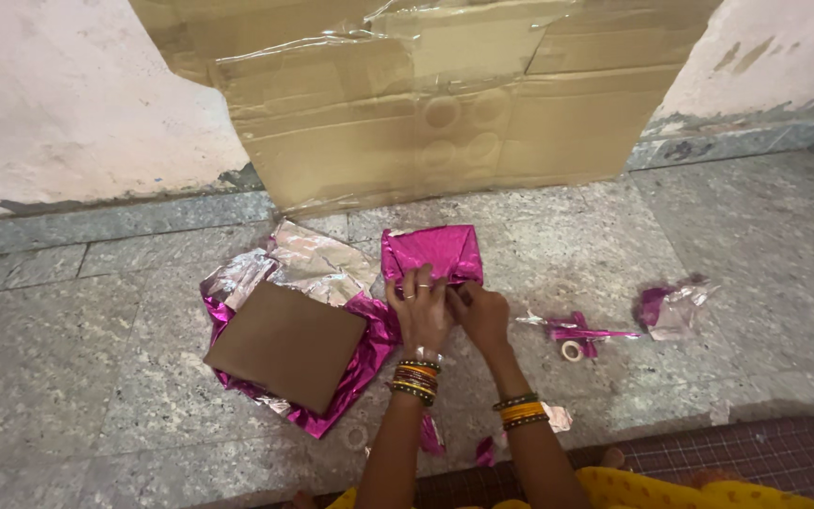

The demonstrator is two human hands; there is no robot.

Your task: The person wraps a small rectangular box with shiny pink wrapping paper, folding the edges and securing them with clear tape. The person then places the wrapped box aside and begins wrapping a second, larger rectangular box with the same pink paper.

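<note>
At nine o'clock from the hands, a flat brown cardboard square (286, 345) lies on a crumpled sheet of pink foil paper (360, 363), silver side partly up. At centre, the left hand (419, 308) and right hand (480, 316) meet at the near edge of a small parcel wrapped in pink foil (431, 253), which rests on the floor at twelve o'clock from them. Both hands have fingers pressed together, pinching the foil fold at that edge. The foil looks thin, light, slippery and easily torn or creased; it is best held at folded edges and corners. At three o'clock lie foil scraps (673, 306) and a small tape roll (572, 351). The grey stone floor (96, 377) is speckled; a taped cardboard sheet (445, 104) leans against the worn wall.
</note>
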